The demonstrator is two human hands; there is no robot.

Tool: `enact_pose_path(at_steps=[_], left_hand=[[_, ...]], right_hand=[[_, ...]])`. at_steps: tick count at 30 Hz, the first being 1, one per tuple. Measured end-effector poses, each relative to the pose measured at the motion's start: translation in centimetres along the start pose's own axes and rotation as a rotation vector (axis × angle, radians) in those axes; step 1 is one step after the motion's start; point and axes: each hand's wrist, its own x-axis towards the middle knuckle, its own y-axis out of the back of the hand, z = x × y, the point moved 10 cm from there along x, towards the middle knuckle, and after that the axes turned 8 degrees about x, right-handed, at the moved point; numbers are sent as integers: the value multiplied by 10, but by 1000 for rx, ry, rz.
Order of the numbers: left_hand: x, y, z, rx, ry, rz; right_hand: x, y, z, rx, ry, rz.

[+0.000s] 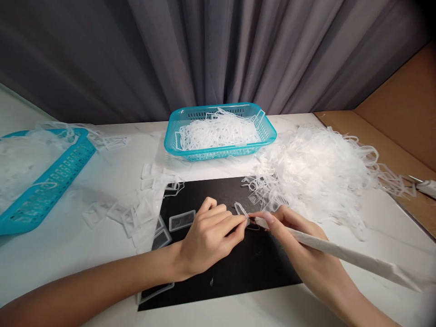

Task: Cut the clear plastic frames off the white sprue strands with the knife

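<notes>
My left hand (211,234) is closed in a pinch over the black mat (252,272), its fingertips on a small translucent plastic frame (241,209). My right hand (306,250) grips a long, slim, white-wrapped tool (344,250) like a pen. The tool's tip meets the frame beside my left fingertips; its exact shape is too small to make out. Just left of my left hand, a translucent rectangular piece (182,220) lies flat on the mat. More such pieces (162,238) are partly hidden behind my left wrist.
A blue basket (225,151) of thin white frames stands behind the mat. To its right spreads a large heap of translucent strips (313,168). Another blue basket (51,195) is at the left, with loose pieces (131,218) nearby. A white-handled tool (425,187) lies far right.
</notes>
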Motion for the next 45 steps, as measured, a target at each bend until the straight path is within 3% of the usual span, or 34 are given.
enact_pose_path(at_steps=[21, 26, 36, 41, 45], left_hand=[[0, 6, 7, -177, -84, 51], [2, 1, 0, -179, -10, -15], [0, -6, -14, -227, 121, -32], [-2, -12, -23, -300, 242, -68], [-2, -9, -23, -304, 255, -55]], right_hand=[[-1, -5, -4, -26, 69, 15], [0, 0, -7, -39, 97, 28], [-6, 7, -12, 45, 90, 109], [-10, -1, -15, -22, 204, 102], [-15, -7, -21, -125, 332, 109]])
